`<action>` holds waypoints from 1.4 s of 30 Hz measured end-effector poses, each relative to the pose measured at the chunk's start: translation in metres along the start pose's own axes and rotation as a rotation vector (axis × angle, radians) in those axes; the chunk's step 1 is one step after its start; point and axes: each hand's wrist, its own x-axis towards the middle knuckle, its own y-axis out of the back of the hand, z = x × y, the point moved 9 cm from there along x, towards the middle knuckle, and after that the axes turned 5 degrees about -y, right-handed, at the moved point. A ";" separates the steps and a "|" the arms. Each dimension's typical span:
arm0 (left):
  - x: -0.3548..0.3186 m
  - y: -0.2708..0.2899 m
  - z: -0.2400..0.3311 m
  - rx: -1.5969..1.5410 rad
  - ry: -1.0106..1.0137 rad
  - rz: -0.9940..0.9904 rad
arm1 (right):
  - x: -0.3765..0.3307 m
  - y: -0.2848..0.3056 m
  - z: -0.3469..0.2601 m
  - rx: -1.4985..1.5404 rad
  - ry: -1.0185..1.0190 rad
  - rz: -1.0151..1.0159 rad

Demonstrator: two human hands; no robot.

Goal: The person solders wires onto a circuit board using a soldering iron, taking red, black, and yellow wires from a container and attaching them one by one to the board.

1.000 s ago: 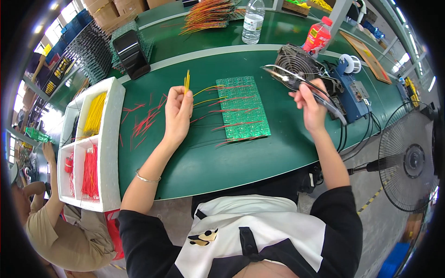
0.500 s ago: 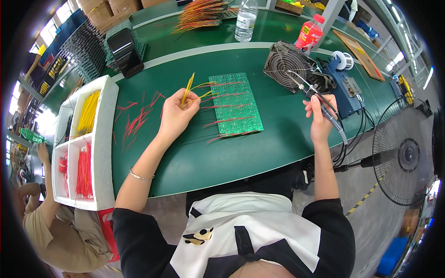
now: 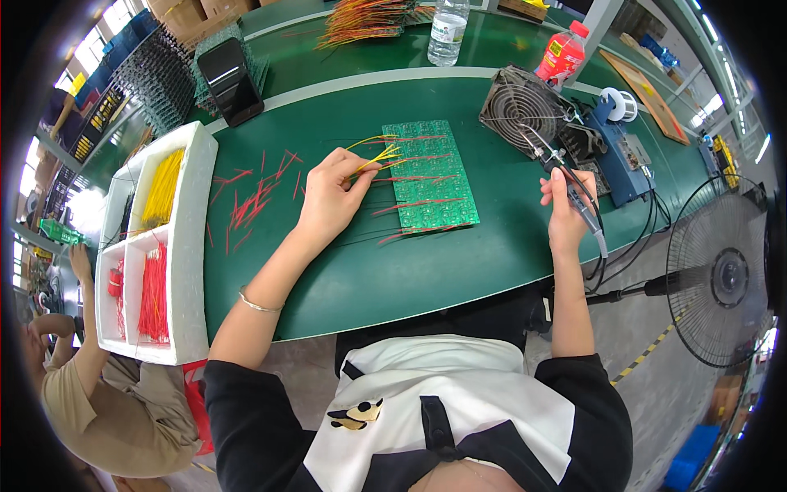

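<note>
Pinched in my left hand (image 3: pixel 336 190) is a small bunch of yellow wires (image 3: pixel 384 154), their tips fanned toward the left edge of a green circuit board panel (image 3: pixel 434 180). The panel lies flat on the green table, with red wires across it in rows and darker wires trailing off its left side. My right hand (image 3: pixel 569 211) is wrapped round a soldering iron (image 3: pixel 584 201) with a metal feed tube along it. Its tip points up and left, in front of a square fan with a round grille (image 3: pixel 518 102), well apart from the panel.
Loose red wires (image 3: pixel 254 201) lie left of my hand. A white foam box (image 3: pixel 193 246) holds yellow and red wires. A black phone-like device (image 3: pixel 229 82) stands behind. A blue soldering unit (image 3: pixel 619 156), bottles (image 3: pixel 447 33) and a standing fan (image 3: pixel 725 275) are around. Another person sits at left.
My left hand has moved slightly right, and the yellow wires have swung from upright to pointing at the panel. The right hand holds the iron much as before. The whole view has shifted slightly.
</note>
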 end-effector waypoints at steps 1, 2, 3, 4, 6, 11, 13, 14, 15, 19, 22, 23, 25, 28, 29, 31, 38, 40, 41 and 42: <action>0.000 -0.001 0.000 -0.002 0.002 0.003 | 0.000 0.000 0.003 -0.007 -0.020 -0.014; 0.000 -0.001 0.005 -0.007 -0.036 0.010 | 0.000 -0.002 0.005 -0.013 -0.040 -0.028; -0.001 -0.001 0.009 -0.013 -0.074 0.018 | -0.001 -0.003 0.004 -0.015 -0.040 -0.032; -0.001 -0.001 0.007 -0.014 -0.071 0.020 | -0.001 -0.005 0.002 -0.033 -0.024 -0.044; -0.002 0.001 0.000 -0.067 -0.019 0.046 | -0.002 -0.010 -0.001 -0.052 -0.010 -0.059; -0.001 -0.003 0.002 -0.041 -0.036 0.011 | 0.002 -0.036 0.001 0.214 -0.139 -0.214; 0.000 -0.004 0.002 -0.035 -0.054 0.007 | 0.001 -0.050 0.005 0.247 -0.218 -0.289; 0.000 -0.005 0.000 -0.030 -0.038 -0.007 | -0.001 -0.061 0.011 0.281 -0.297 -0.364; 0.000 -0.006 -0.002 -0.024 -0.022 -0.020 | -0.003 -0.070 0.018 0.308 -0.358 -0.417; 0.000 -0.007 -0.004 -0.040 -0.004 -0.031 | -0.008 -0.090 0.031 0.353 -0.451 -0.533; -0.001 -0.007 -0.006 -0.052 0.018 -0.048 | -0.014 -0.099 0.037 0.377 -0.521 -0.607; -0.001 -0.008 -0.008 -0.055 0.027 -0.061 | -0.016 -0.099 0.037 0.345 -0.508 -0.618; -0.001 -0.010 -0.009 -0.057 0.040 -0.080 | -0.020 -0.102 0.036 0.332 -0.524 -0.636; 0.000 -0.012 -0.009 -0.053 0.057 -0.079 | -0.022 -0.104 0.039 0.316 -0.528 -0.659; 0.000 -0.011 -0.010 -0.054 0.057 -0.068 | -0.022 -0.104 0.039 0.315 -0.535 -0.657; -0.001 -0.011 -0.012 -0.056 0.063 -0.059 | -0.022 -0.105 0.041 0.315 -0.548 -0.657; 0.000 -0.009 -0.009 -0.057 0.039 -0.041 | -0.022 -0.104 0.041 0.302 -0.545 -0.660; 0.000 -0.008 -0.010 -0.059 0.048 -0.035 | -0.023 -0.105 0.041 0.304 -0.544 -0.664; 0.001 -0.007 -0.008 -0.046 0.052 -0.041 | -0.022 -0.105 0.040 0.303 -0.537 -0.663; 0.001 -0.007 -0.008 -0.033 0.055 -0.048 | -0.022 -0.105 0.040 0.302 -0.530 -0.663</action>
